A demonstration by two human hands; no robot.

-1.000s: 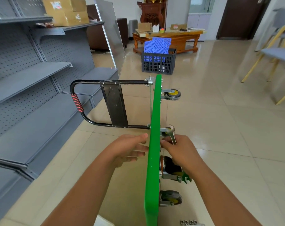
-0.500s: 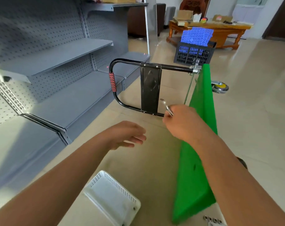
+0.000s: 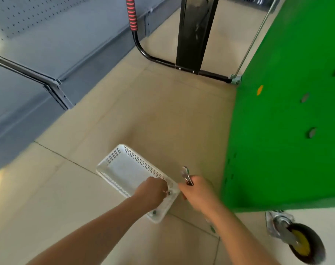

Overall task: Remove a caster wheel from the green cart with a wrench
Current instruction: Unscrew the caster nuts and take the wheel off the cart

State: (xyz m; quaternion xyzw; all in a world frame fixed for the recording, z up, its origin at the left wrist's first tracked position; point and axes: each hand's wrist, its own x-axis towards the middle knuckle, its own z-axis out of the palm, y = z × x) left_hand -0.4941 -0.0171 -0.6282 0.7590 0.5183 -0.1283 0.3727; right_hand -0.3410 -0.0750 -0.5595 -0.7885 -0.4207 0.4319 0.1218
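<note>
A floor of large beige tiles (image 3: 71, 197) fills the view, with grey metal shelving (image 3: 38, 60) running along its left side. The green cart deck (image 3: 289, 131) stands tipped on its edge at the right, its flat face dotted with recessed bolt heads, and its black tubular handle (image 3: 143, 48) with a red-striped grip reaches out over the floor towards the shelving. A black caster wheel with a yellow hub (image 3: 300, 243) shows at the cart's near lower corner, on a silver bracket. A white perforated plastic basket (image 3: 132, 175) lies on the tiles just left of the cart. The left hand (image 3: 151, 192) reaches into the basket's near end with fingers curled; it seems to pinch something small, though blur hides what. Small dark bits of hardware rest in the basket beside it. The right hand (image 3: 199, 194) grips a silver metal wrench (image 3: 186, 175), whose head sticks up above the fist, just beside the basket's rim.
</note>
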